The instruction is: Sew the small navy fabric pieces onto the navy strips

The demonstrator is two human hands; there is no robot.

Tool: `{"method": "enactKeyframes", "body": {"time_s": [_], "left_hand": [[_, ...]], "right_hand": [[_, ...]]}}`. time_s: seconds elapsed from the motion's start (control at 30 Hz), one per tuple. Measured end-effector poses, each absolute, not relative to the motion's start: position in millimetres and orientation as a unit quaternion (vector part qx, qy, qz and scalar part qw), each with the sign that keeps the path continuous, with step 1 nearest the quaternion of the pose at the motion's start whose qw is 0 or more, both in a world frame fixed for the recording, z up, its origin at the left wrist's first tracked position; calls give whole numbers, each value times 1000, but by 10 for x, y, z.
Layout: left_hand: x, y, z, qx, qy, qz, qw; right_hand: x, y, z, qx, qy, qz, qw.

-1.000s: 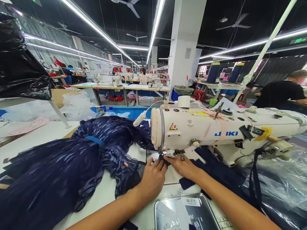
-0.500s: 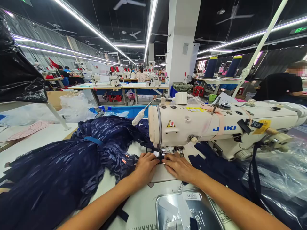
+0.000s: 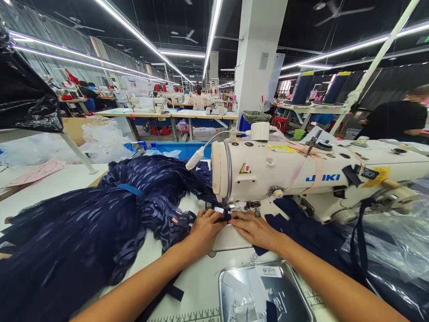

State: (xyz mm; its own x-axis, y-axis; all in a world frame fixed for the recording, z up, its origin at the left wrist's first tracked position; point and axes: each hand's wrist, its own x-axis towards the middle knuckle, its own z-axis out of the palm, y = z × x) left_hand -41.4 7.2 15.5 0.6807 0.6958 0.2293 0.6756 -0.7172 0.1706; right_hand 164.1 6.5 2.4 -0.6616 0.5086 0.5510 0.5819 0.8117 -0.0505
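Observation:
A cream JUKI sewing machine (image 3: 301,176) stands on the white table (image 3: 197,286). Under its needle lies a small dark navy fabric piece (image 3: 225,215) with a white label. My left hand (image 3: 204,228) rests on the left of the needle, its fingers pinching the piece. On the right of the needle, my right hand (image 3: 254,229) presses flat on the same piece, fingertips meeting the left hand's. A large heap of navy patterned fabric (image 3: 87,223) lies to the left, touching my left wrist area.
A metal tray (image 3: 261,290) with labels sits at the near table edge. Dark fabric and clear plastic (image 3: 392,255) pile up at the right under the machine arm. A person in black (image 3: 395,120) sits at the far right. Other sewing tables (image 3: 167,114) stand behind.
Both hands slid forward from nearer the table edge to right under the needle, and the small dark piece went with them. The view shifted slightly.

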Motion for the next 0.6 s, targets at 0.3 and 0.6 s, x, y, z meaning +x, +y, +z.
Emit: {"method": "enactKeyframes", "body": {"time_s": [0.3,0.6], "left_hand": [[-509,99,161,927,373,32,33],[-533,133,188,931,357,60,34]], "right_hand": [[1598,28,17,-316,-910,-91,252],[1582,24,22,-325,-911,-85,237]]}}
